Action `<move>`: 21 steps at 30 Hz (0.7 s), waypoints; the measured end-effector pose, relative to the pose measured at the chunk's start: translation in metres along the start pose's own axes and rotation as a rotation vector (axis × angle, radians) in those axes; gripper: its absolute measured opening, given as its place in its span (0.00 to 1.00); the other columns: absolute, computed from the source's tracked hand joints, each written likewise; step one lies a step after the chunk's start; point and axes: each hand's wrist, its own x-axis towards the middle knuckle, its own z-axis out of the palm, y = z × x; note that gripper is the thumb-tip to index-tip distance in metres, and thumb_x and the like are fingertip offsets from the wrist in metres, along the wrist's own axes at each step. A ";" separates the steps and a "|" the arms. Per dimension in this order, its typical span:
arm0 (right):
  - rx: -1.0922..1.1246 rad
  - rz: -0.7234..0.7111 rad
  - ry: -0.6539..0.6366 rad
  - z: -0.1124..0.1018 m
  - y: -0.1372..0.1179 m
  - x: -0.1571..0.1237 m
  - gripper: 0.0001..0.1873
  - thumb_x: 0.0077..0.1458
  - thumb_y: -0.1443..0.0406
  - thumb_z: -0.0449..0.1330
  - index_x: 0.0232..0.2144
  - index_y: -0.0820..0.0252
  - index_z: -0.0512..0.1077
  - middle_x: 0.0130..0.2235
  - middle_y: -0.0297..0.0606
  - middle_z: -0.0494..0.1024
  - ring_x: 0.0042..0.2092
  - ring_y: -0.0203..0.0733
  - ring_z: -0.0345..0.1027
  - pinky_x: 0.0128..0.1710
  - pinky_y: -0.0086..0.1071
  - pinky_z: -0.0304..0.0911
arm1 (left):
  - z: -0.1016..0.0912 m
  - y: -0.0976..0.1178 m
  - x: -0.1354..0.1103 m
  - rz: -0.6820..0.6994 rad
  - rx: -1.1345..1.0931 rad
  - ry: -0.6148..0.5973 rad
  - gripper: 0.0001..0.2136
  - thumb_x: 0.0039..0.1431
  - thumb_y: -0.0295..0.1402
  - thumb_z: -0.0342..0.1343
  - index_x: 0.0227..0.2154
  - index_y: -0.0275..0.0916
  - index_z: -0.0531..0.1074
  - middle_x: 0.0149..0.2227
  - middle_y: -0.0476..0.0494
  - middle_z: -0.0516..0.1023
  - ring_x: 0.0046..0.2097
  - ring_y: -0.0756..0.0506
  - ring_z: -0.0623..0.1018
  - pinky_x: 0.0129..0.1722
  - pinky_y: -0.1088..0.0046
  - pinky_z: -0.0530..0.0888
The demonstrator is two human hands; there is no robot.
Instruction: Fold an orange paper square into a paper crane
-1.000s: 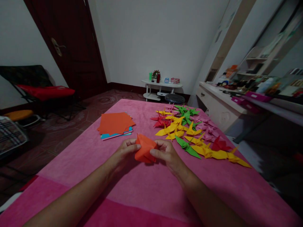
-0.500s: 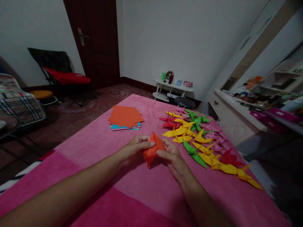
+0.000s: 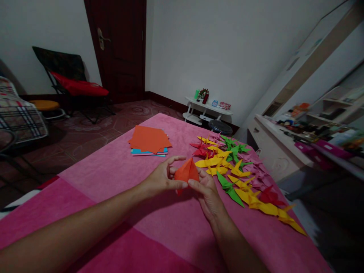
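Note:
Both my hands hold a partly folded orange paper (image 3: 187,172) just above the pink cloth-covered table (image 3: 119,178). My left hand (image 3: 162,177) pinches its lower left edge with thumb and a finger, the index finger raised and curled. My right hand (image 3: 207,191) grips its lower right side with thumb and fingers closed. The paper stands as a pointed, kite-like shape. A stack of flat paper sheets (image 3: 149,140), orange on top with blue beneath, lies beyond my left hand.
Several folded paper cranes (image 3: 236,170) in yellow, green, red and pink lie spread along the table's right side. A white dresser (image 3: 273,151) stands to the right, a low white shelf (image 3: 207,110) behind, a dark chair with a red cushion (image 3: 76,87) at left.
The orange paper has been lifted and turned so its point stands up. My left index finger has come off it. The camera view shifted slightly.

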 end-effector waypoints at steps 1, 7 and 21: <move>-0.007 0.006 -0.007 -0.001 0.000 0.000 0.25 0.39 0.65 0.71 0.42 0.60 0.71 0.39 0.41 0.81 0.35 0.43 0.76 0.38 0.35 0.70 | -0.001 0.000 0.000 -0.006 -0.010 -0.008 0.44 0.39 0.32 0.71 0.58 0.35 0.53 0.34 0.40 0.80 0.30 0.46 0.78 0.32 0.71 0.72; -0.019 0.045 -0.055 -0.005 0.000 0.001 0.26 0.35 0.66 0.73 0.40 0.62 0.72 0.37 0.41 0.81 0.35 0.45 0.76 0.38 0.38 0.70 | -0.005 -0.002 0.000 -0.091 -0.126 -0.102 0.41 0.40 0.30 0.71 0.57 0.38 0.56 0.35 0.41 0.80 0.31 0.46 0.79 0.33 0.71 0.73; -0.822 -0.255 -0.060 -0.013 -0.024 0.001 0.06 0.42 0.65 0.68 0.25 0.61 0.75 0.29 0.35 0.77 0.33 0.41 0.68 0.35 0.34 0.63 | -0.010 0.016 -0.005 0.436 0.887 -0.139 0.09 0.50 0.30 0.61 0.36 0.36 0.74 0.33 0.46 0.79 0.35 0.48 0.76 0.38 0.72 0.67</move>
